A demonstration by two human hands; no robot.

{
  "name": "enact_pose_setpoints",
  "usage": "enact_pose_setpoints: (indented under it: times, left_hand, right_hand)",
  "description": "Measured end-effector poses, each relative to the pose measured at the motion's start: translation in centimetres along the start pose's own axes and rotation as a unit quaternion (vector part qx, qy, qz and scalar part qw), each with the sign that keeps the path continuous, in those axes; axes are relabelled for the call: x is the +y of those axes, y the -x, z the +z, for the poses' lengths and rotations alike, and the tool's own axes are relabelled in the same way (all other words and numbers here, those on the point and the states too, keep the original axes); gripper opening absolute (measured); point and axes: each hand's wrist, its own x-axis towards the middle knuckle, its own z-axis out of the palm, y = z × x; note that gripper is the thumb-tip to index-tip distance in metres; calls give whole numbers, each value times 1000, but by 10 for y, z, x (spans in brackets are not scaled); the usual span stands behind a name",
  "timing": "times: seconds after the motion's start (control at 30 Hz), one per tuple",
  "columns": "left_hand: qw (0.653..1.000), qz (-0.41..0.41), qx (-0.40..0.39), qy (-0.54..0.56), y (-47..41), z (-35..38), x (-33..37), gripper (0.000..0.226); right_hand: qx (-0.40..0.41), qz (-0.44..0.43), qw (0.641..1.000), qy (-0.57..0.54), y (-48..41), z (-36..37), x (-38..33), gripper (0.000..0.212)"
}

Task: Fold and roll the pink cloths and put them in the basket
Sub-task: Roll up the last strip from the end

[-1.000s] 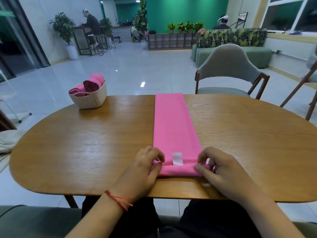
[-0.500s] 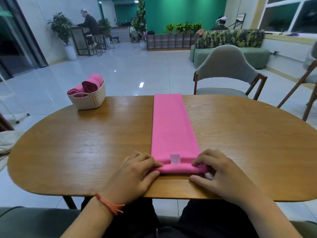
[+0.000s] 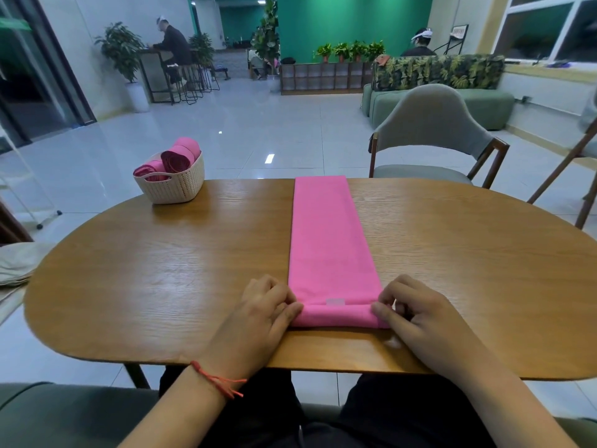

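Note:
A pink cloth (image 3: pixel 326 240), folded into a long narrow strip, runs down the middle of the wooden table (image 3: pixel 161 279) from the far edge toward me. Its near end is turned into a small roll with a white label just showing. My left hand (image 3: pixel 258 315) pinches the roll's left end with curled fingers. My right hand (image 3: pixel 416 315) pinches the right end the same way. A cream woven basket (image 3: pixel 176 185) stands at the far left of the table and holds three rolled pink cloths (image 3: pixel 176 158).
A grey chair (image 3: pixel 433 137) with wooden legs stands at the table's far side, right of the strip. Another chair's legs (image 3: pixel 578 176) show at the far right. Beige fabric (image 3: pixel 16 263) lies off the table's left end. People sit far back in the room.
The near end of the strip has been rolled away from me, and the white label is now mostly wrapped under the roll. Both hands moved forward with it.

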Motion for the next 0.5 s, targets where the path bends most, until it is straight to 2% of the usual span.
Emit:
enact_pose_setpoints:
  times: [0.1,0.27,0.37,0.5]
  left_hand:
    - [1000,20,-23,2,1,-7,-1,13]
    - [998,25,-65,-5,2,-10,-9,25]
    - [998,-3,-63,-19,0,-4,-12,35]
    - [996,-26,-64,-62,-3,3,-12,51]
  right_hand:
    - [22,-3,1000,-1,0,1,1,16]
    - [4,-100,993,61,4,1,5,9]
    - [-23,-82,992,97,2,1,8,24]
    - [-1,-28,998,52,-1,3,7,19]
